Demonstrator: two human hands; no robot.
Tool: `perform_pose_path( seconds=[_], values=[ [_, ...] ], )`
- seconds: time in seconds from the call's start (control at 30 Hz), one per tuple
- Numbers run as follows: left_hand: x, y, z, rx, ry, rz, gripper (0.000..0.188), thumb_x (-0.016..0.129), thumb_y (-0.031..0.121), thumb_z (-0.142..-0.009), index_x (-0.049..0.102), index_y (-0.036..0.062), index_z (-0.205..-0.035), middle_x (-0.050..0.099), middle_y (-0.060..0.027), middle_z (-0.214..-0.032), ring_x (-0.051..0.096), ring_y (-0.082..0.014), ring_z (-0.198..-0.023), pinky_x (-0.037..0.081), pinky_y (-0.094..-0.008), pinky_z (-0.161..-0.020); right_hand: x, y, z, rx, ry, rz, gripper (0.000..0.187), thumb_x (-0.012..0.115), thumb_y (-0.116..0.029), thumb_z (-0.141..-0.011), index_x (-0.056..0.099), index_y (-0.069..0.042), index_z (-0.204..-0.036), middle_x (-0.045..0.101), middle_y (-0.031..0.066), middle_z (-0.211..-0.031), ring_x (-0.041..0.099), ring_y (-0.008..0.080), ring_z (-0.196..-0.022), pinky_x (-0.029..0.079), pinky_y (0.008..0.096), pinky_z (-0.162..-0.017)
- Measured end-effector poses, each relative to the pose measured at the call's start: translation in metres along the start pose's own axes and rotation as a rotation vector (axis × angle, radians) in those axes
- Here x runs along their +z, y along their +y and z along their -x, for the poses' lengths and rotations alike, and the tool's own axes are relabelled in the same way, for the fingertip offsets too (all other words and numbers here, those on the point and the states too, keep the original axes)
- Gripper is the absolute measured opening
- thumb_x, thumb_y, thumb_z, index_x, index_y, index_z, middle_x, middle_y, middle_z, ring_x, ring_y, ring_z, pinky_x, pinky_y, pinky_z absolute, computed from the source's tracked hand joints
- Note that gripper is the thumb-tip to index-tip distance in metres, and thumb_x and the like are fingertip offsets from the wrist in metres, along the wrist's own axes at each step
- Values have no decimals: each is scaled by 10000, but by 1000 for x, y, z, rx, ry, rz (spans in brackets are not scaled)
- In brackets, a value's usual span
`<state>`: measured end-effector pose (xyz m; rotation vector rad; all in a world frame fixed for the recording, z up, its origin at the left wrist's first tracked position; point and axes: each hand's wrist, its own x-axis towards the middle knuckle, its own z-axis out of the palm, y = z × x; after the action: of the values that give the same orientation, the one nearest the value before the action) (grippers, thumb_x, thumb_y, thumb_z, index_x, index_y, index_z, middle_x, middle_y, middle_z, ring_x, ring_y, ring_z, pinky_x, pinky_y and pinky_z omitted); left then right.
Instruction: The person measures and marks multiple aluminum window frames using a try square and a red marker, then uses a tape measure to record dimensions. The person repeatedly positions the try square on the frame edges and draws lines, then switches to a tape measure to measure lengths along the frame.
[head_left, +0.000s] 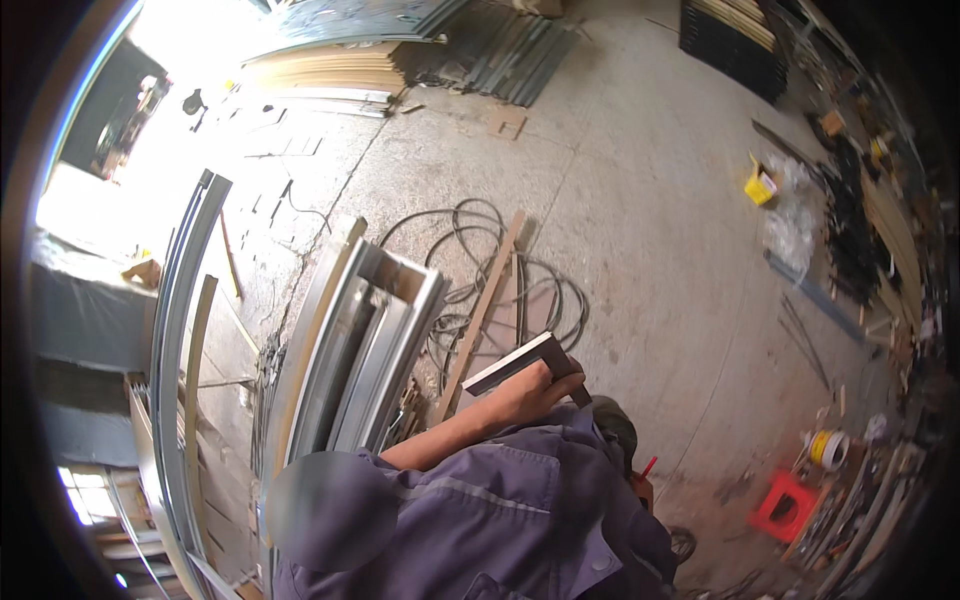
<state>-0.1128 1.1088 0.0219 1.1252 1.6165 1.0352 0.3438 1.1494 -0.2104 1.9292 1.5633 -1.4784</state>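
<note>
My left hand (545, 388) reaches forward from a purple-grey sleeve, its fingers closed around a dark L-shaped piece with a pale edge (508, 364). That piece is tilted, with one arm running left past the wrist and the other down over the fingers. Lower and to the right, my right hand (645, 492) shows only in small part beside the jacket. A thin red stick, like a pen or marker (650, 467), stands up out of it. Most of the right fingers are hidden. To the left of my left forearm stand long silvery metal profiles (385, 350).
More long profiles (187, 300) curve along the left. A black cable (570, 290) lies coiled on the floor around a wooden strip (485, 310). Stacked boards (320, 72) lie at the far left. A red plastic stool (783, 507) and a yellow container (760, 185) stand at right.
</note>
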Motion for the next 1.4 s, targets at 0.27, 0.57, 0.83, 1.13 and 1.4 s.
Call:
perform_pose_path(
  seconds=[0.27,0.57,0.83,1.13,1.4],
  values=[
    [-128,-8,-123,-137,424,140,196,589,179,-991,648,0,-1043,656,-141,-856,646,-264,-816,495,-365,-730,-110,-207,-205,-324,-176,408,276,562,-233,-942,618,22,-1030,657,106,-770,623,203,-614,512,364,-574],
    [-242,-4,-236,-417,834,393,196,596,229,-995,656,46,-1035,645,-97,-831,620,-208,-788,481,-345,-729,-155,-634,-427,-122,-286,161,317,535,-119,-906,595,34,-1177,708,193,-895,673,225,-616,554,346,-506],
    [-404,-61,-308,-310,1193,711,220,594,215,-1019,641,7,-1072,623,-18,-788,585,-86,-705,499,-262,-661,49,-1020,-396,-545,-661,331,347,517,-107,-941,571,34,-1253,710,175,-993,702,215,-769,579,313,-635],
    [-664,-141,-312,-263,1182,705,212,602,215,-1008,642,10,-1042,635,-24,-776,612,-100,-703,489,-273,-641,281,-1189,-299,-533,-927,530,309,510,-110,-963,594,42,-1218,716,163,-980,702,208,-758,575,323,-663],
    [-846,-160,-196,-254,1739,470,165,638,162,-984,644,15,-1060,633,-14,-798,580,-80,-714,474,-256,-635,397,-1350,-376,-592,-671,876,223,519,-141,-889,682,-3,-954,704,117,-764,666,194,-611,522,322,-525]
  ],
)
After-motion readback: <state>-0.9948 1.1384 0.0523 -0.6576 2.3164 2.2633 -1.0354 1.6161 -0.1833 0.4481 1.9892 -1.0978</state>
